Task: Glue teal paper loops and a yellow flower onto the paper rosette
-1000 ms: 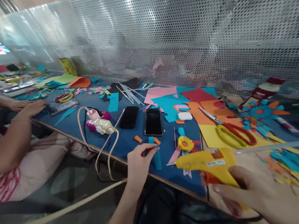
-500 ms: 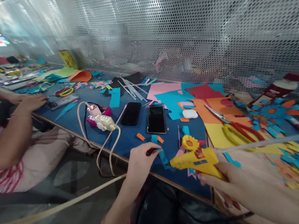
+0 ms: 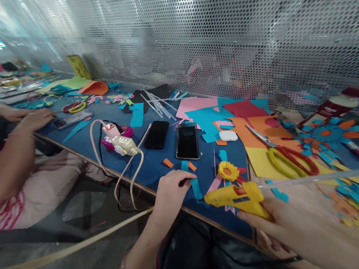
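My right hand (image 3: 287, 221) is wrapped round the grip of a yellow hot glue gun (image 3: 235, 195), with a long clear glue stick (image 3: 321, 177) running out of its back. The gun's nozzle points left and meets the lower end of a narrow blue paper strip (image 3: 196, 187). At the strip's upper end, my left hand (image 3: 172, 191) pinches it between thumb and fingertips. Just behind the gun lies a yellow paper flower (image 3: 228, 171) with pink and red pieces around it. Small orange scraps (image 3: 168, 163) lie beyond my left hand.
Two phones (image 3: 156, 135) and a white earbud case (image 3: 228, 136) lie behind my hands. Open scissors (image 3: 290, 158) rest on coloured paper sheets at right. A power strip (image 3: 122, 144) with trailing cables is at left. Another person's hand (image 3: 36, 119) rests on the table edge.
The glue gun has dipped and tilted slightly, its nozzle staying at the strip's lower end. My left hand keeps its pinch with hardly any movement. The view has shifted a little.
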`<action>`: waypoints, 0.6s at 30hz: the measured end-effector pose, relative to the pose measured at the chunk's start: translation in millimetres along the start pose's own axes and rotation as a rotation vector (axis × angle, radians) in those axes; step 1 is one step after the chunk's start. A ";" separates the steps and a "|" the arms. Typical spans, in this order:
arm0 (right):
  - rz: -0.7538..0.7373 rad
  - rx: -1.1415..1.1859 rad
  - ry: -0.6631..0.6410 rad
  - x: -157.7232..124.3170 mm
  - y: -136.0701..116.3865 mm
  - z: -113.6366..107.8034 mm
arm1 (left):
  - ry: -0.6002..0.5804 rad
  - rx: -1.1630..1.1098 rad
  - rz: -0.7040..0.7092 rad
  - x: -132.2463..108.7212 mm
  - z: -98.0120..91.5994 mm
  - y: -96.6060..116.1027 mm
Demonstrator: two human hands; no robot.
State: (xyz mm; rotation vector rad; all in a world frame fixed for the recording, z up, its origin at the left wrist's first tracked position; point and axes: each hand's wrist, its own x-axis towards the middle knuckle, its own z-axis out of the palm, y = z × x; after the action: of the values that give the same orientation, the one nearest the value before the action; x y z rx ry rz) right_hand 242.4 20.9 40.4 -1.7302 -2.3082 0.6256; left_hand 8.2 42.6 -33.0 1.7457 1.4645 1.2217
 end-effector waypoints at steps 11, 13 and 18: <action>0.058 -0.046 0.030 -1.3 0.9 1.4 | 0.000 -0.035 0.009 0.3 -0.8 1.7; 0.057 0.043 0.032 -0.5 -1.4 4.7 | -0.006 -0.024 0.002 0.5 -0.8 2.1; 0.060 0.082 0.064 -1.3 7.7 20.7 | -0.022 0.000 -0.015 0.8 -0.7 2.8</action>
State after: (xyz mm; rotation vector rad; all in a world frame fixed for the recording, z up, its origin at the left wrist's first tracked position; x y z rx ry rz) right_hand 241.3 16.9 18.7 -1.7613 -2.1644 0.6558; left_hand 8.9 42.6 -30.1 1.7393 1.4621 1.1914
